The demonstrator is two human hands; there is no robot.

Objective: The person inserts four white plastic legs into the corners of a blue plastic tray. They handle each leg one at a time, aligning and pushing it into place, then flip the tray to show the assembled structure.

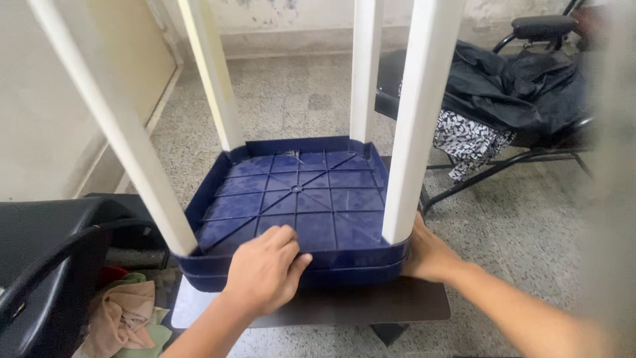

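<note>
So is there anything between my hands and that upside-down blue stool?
Nothing visible. The left hand already rests on the near rim of the blue stool, and the right hand presses its right corner beside a white leg.

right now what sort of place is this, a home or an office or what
Probably a plain indoor room, perhaps a waiting area or small office. The floor is speckled terrazzo, black armchairs stand about with clothes heaped on one, and both hands hold an upturned blue stool on a small dark table.

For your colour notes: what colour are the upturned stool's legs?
The stool legs are white, clearest in the head view.
</note>
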